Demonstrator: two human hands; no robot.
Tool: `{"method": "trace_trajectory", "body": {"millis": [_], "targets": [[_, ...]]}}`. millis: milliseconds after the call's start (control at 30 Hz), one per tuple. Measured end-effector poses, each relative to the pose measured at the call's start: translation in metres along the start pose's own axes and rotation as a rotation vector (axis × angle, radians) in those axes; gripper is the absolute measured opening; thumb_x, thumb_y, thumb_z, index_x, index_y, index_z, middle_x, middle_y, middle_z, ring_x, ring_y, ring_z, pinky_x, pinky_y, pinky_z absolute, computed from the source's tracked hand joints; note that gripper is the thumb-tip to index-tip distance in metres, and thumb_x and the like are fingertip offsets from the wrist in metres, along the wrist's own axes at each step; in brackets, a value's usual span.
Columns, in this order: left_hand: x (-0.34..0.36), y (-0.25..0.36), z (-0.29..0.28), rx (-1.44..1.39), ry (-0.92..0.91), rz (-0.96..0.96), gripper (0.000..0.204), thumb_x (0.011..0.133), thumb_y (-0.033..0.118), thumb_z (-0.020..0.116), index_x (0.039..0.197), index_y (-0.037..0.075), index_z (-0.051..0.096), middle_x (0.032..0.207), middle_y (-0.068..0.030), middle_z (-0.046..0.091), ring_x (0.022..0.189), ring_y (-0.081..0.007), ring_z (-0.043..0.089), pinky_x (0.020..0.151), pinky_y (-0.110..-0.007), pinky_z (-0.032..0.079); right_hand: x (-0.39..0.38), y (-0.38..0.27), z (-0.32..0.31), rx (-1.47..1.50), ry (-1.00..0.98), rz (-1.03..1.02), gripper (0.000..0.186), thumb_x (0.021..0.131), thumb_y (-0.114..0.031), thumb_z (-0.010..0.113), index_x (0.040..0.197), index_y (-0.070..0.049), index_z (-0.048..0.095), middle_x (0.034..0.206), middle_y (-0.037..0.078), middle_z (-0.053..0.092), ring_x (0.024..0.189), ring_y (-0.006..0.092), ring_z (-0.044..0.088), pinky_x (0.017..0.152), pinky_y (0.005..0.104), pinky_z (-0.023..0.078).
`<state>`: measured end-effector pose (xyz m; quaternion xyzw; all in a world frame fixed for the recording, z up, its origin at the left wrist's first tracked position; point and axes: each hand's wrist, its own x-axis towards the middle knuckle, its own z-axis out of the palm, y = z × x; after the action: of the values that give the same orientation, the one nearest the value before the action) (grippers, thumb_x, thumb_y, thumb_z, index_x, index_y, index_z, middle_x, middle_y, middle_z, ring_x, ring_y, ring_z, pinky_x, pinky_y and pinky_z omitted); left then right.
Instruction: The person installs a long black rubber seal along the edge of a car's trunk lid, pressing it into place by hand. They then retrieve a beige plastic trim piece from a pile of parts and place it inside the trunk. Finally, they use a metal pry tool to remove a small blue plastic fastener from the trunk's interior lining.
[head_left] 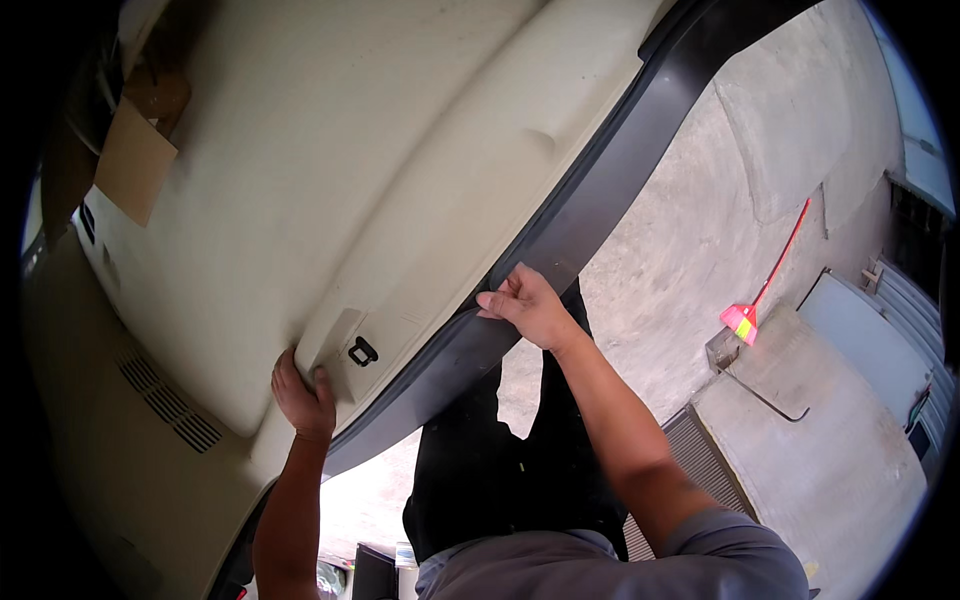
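Observation:
A beige trim panel (pixel 430 230) with a long raised ridge fills the upper left, edged by a black rubber seal (pixel 575 185) and a dark grey painted body edge (pixel 625 190). At the panel's lower corner, my left hand (pixel 305 400) grips the raised edge, thumb on one side and fingers on the other. A black loop-shaped fitting (pixel 363 350) sits in the panel just right of it. My right hand (pixel 525 305) is closed in a pinch on the rubber seal, about midway along the edge. Its fingertips partly cover the seal there.
A slotted vent (pixel 170 402) lies in the beige surface at left, with an open cardboard box (pixel 138 160) above. On the concrete floor at right are a red-handled broom (pixel 742 320), a bent metal rod (pixel 765 393) and a floor grate (pixel 705 460). Grey panels (pixel 865 325) lean farther right.

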<state>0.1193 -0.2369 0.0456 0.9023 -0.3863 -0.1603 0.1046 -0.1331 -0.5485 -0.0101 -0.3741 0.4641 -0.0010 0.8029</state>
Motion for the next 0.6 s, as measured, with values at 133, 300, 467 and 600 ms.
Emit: {"method": "trace_trajectory", "body": {"millis": [133,300,467,600], "targets": [[0.062,0.113,-0.018,-0.116,-0.078,0.216,0.103,0.086,0.03,0.08,0.159,-0.003,0.016,0.163,-0.0288,0.021,0.147,-0.0472,0.028,0.118,-0.057,0.028,-0.002,0.01,0.003,-0.007,0.053,0.02,0.036,0.093,-0.022,0.076,0.084,-0.004,0.046,0.079,0.003,0.053,0.075,0.0118,0.063,0.07,0.0275,0.056],[0.197,0.248,0.006,0.004,-0.318,0.113,0.14,0.056,0.033,0.099,0.157,-0.005,0.01,0.159,-0.0325,0.026,0.143,-0.0458,0.035,0.11,-0.058,0.034,-0.001,0.005,0.006,0.105,0.038,0.022,0.038,0.095,-0.023,0.074,0.08,-0.005,0.044,0.079,0.003,0.053,0.074,0.0118,0.063,0.071,0.0274,0.055],[0.206,0.291,0.01,0.139,-0.401,-0.099,0.146,0.052,0.033,0.101,0.158,-0.004,0.008,0.15,-0.0244,0.037,0.133,-0.0396,0.045,0.105,-0.052,0.04,0.0,0.008,0.007,-0.033,0.052,-0.01,0.042,0.096,-0.029,0.073,0.081,-0.004,0.043,0.074,0.005,0.052,0.067,0.0124,0.058,0.064,0.0293,0.049],[0.21,0.303,0.012,0.222,-0.427,-0.194,0.146,0.05,0.029,0.102,0.158,-0.001,0.008,0.148,-0.0213,0.039,0.133,-0.0384,0.045,0.104,-0.051,0.041,-0.002,-0.015,0.025,-0.127,0.331,-0.113,0.068,0.089,-0.034,0.08,0.116,0.014,0.04,0.075,0.011,0.055,0.067,0.0192,0.058,0.066,0.0326,0.05]]}}
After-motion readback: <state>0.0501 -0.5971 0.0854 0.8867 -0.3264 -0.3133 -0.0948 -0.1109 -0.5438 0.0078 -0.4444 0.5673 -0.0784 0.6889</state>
